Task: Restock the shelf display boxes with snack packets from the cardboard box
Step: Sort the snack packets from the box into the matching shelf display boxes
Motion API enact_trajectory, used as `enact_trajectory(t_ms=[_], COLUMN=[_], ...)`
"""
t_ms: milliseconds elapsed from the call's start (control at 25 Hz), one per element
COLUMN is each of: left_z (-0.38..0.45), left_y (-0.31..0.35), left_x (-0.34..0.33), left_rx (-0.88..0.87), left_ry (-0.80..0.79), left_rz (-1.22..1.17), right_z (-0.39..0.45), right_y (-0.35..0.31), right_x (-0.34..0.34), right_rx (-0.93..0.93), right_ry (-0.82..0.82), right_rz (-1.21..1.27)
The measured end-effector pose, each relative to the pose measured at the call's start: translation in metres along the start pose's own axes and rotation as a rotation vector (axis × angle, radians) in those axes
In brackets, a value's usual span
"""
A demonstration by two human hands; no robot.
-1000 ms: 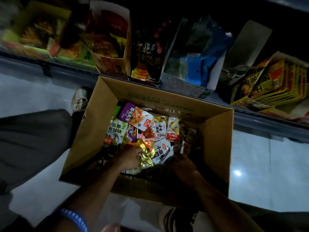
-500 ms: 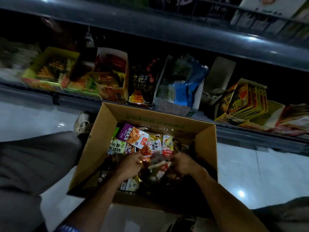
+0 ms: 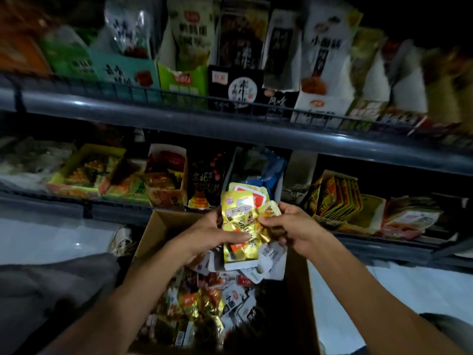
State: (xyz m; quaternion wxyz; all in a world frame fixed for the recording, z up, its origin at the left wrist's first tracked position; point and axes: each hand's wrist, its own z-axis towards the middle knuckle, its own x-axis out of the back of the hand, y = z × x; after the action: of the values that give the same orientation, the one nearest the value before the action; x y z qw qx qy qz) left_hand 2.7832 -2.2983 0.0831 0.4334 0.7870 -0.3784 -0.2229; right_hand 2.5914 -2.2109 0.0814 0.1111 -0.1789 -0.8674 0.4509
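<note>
While both hands meet above the cardboard box (image 3: pixel 153 234), the left hand (image 3: pixel 210 234) curls its fingers round a bunch of gold snack packets (image 3: pixel 240 226), thumb pressed across their front. Just right of the bunch, the right hand (image 3: pixel 294 224) pinches the packets' upper edge. Held packets hover over the box's far end, level with the lower shelf's display boxes (image 3: pixel 166 180). Loose packets (image 3: pixel 204 303) fill the box below. Right of the box lies pale floor (image 3: pixel 384 290).
</note>
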Motion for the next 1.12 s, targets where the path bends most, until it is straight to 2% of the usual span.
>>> enact_trajectory(t_ms=[280, 360, 440, 520, 600, 680, 800, 960, 1040, 1120], left_z=[-0.023, -0.021, -0.018, -0.017, -0.017, -0.017, -0.016, -0.017, -0.019, -0.019], left_y=[0.049, 0.054, 0.059, 0.062, 0.064, 0.064, 0.063, 0.062, 0.065, 0.068], left_x=[0.000, 0.008, 0.012, 0.009, 0.001, -0.005, -0.011, -0.014, -0.018, -0.019], left_rx=[-0.105, -0.119, -0.138, -0.150, -0.155, -0.175, -0.178, -0.176, -0.180, -0.192], left_ry=[0.135, 0.206, 0.255, 0.239, 0.193, 0.188, 0.167, 0.167, 0.163, 0.203], left_rz=[-0.175, -0.338, -0.517, -0.576, -0.587, -0.595, -0.593, -0.507, -0.569, -0.637], right_z=[-0.060, -0.067, -0.074, -0.080, -0.079, -0.075, -0.070, -0.077, -0.079, -0.076], right_y=[-0.032, -0.038, -0.042, -0.044, -0.043, -0.044, -0.036, -0.035, -0.042, -0.050], right_x=[-0.020, -0.014, -0.008, -0.006, -0.006, -0.005, -0.005, -0.012, -0.011, -0.002], right_rx=[0.252, 0.231, 0.147, 0.139, 0.168, 0.158, 0.194, 0.298, 0.321, 0.301], right_ry=[-0.006, -0.042, -0.161, -0.257, -0.154, -0.001, 0.079, 0.160, 0.128, 0.164], right_rz=[0.024, 0.056, 0.117, 0.115, 0.154, 0.334, 0.591, 0.397, 0.471, 0.597])
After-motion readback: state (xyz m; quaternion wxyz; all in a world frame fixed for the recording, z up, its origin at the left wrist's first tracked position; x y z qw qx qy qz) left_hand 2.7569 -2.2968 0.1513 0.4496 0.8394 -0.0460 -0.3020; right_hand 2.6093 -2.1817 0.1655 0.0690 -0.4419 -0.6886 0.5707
